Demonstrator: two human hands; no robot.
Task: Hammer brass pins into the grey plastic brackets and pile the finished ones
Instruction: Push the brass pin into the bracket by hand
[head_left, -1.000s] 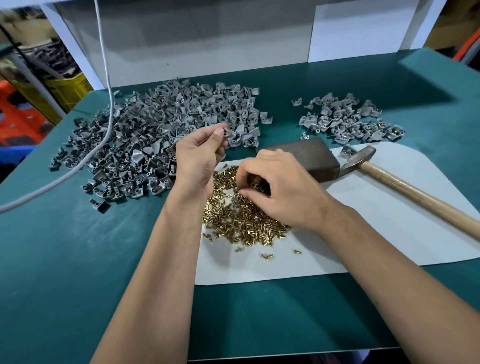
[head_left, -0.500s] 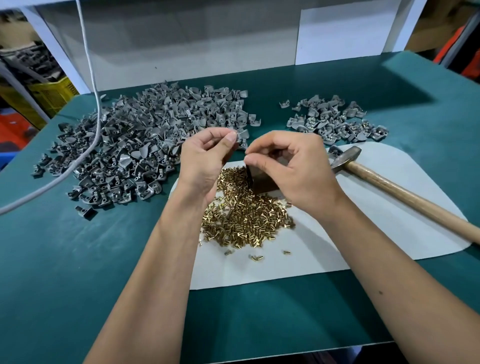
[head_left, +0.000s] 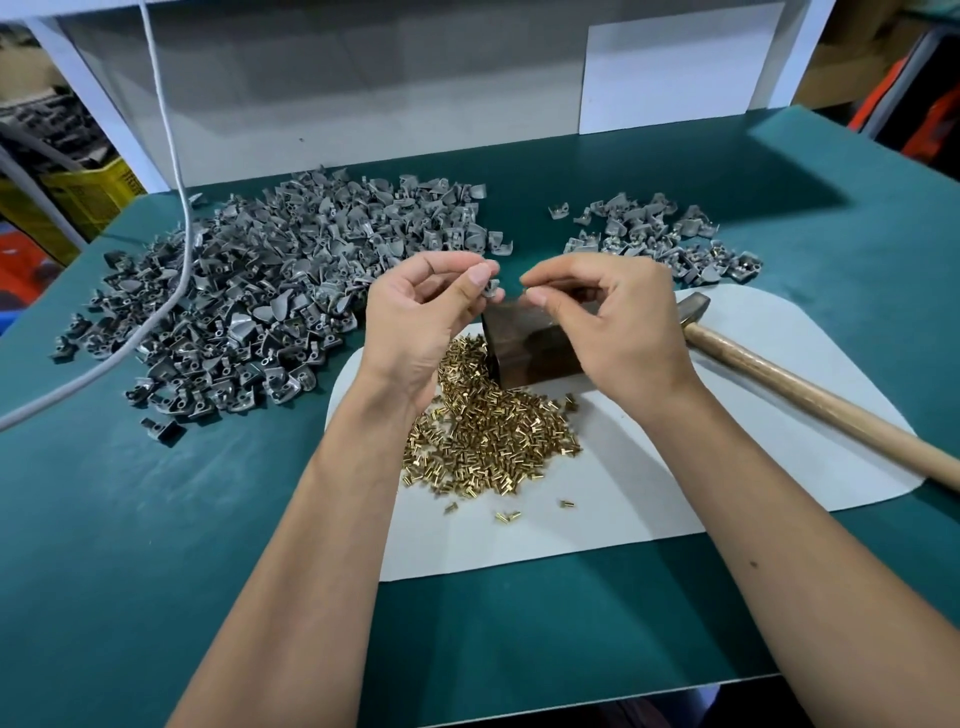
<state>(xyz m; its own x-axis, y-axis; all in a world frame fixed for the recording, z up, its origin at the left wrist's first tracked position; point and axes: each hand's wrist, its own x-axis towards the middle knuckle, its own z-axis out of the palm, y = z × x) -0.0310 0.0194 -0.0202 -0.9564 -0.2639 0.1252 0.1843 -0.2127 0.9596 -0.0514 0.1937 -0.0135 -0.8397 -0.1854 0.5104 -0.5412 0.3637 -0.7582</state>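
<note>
Barely started: finished pile (head_left: 670, 236) is tiny next to the empty brackets (head_left: 270, 291) (hammer (head_left: 810, 395) idle). Left hand (head_left: 421, 322) pinches one bracket (head_left: 491, 286); right hand (head_left: 613, 332) pinches something, probably a pin.

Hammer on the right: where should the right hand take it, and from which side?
Grip the hammer on its bare wooden handle, past the middle toward the near-right end, coming from above. It lies flat on the white sheet, its head by the metal block.
</note>
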